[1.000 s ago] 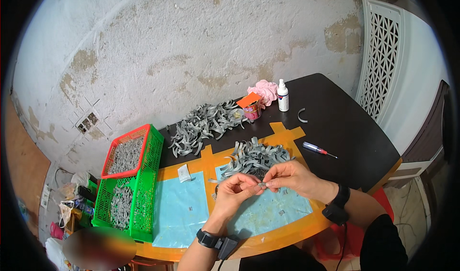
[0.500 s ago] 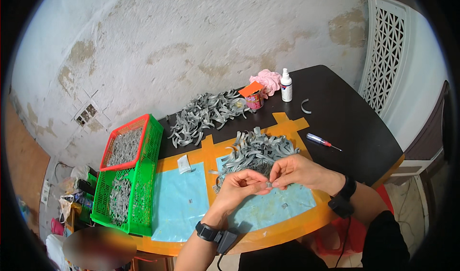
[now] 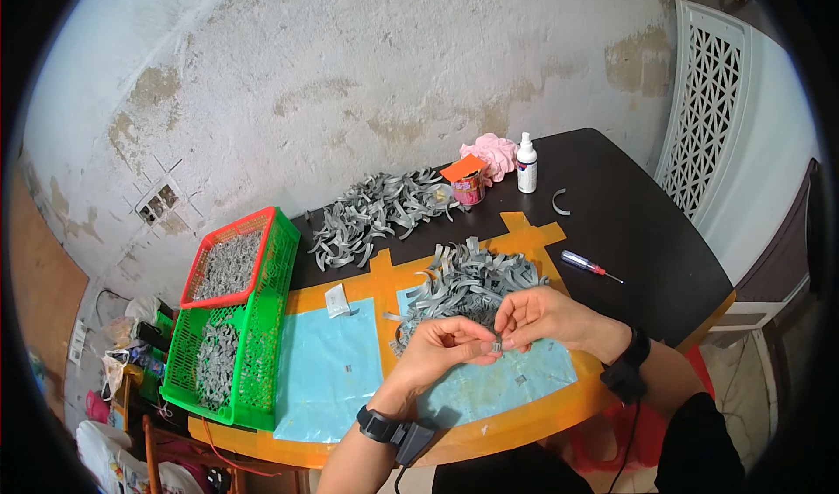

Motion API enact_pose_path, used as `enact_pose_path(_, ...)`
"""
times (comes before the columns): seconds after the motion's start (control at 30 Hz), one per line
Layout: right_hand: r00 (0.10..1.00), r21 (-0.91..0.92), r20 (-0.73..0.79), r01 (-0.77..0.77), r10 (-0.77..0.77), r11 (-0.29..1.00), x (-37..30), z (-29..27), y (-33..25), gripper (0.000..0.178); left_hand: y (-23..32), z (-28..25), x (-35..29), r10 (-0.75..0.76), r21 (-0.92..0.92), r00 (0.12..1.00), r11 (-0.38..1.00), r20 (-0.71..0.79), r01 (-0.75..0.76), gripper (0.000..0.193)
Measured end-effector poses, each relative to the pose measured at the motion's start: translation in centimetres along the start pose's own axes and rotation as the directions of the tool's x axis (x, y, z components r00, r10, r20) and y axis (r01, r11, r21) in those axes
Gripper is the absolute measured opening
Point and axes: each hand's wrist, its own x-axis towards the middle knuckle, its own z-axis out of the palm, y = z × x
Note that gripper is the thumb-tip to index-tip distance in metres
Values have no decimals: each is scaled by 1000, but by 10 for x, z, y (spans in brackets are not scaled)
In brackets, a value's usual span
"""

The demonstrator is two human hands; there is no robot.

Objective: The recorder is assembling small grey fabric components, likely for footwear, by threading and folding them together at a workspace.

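Half a second ago my two sets of fingertips met over the small grey piece (image 3: 496, 346); now they sit slightly apart, on the near side of the heap of grey strips (image 3: 472, 277), my landmark here. My left hand (image 3: 434, 347) has its thumb and forefinger pinched narrow on the piece, which shows at their tips. My right hand (image 3: 552, 317) is curled close by, thumb and forefinger nearly together just right of the piece; whether they touch it or hold a bit of their own, I cannot tell. I judge that the left now steadies the piece alone and that handling of this one is unfinished, since it is up in my fingers, above the blue sheet (image 3: 468, 404) that runs out from under the heap toward me. Otherwise little has changed around the heap: a loose flat bit (image 3: 521, 379) lies on its near side, the screwdriver (image 3: 584, 263) to its right, the green basket (image 3: 269, 385) well to its left. Far left of the heap and nearer me, the blurred shape has gone, leaving a white bag (image 3: 105, 450) in view.
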Motion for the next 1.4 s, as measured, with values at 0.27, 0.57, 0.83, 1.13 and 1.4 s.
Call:
enact_pose_path(0.27,1000,11,10,-5,5,1000,0,1,-2,22,1,0,2,1,-26,999,1000,32,0,10)
enact_pose_path(0.57,991,-25,-101,84,-86,996,0,7,4,18,-2,6,1,55,66,997,996,-46,-51,12)
enact_pose_path(0.83,994,-111,-38,95,-99,989,-1,4,-10,16,-3,-1,4,76,10,993,997,-87,-76,12)
enact_pose_path(1.13,977,-196,95,208,-193,958,-2,1,-4,18,-7,-4,3,48,-31,997,998,-64,-50,17)
enact_pose_path(1.4,973,-172,205,143,-107,975,-5,-3,-7,12,-5,-2,0,6,43,1000,999,-21,-5,16)
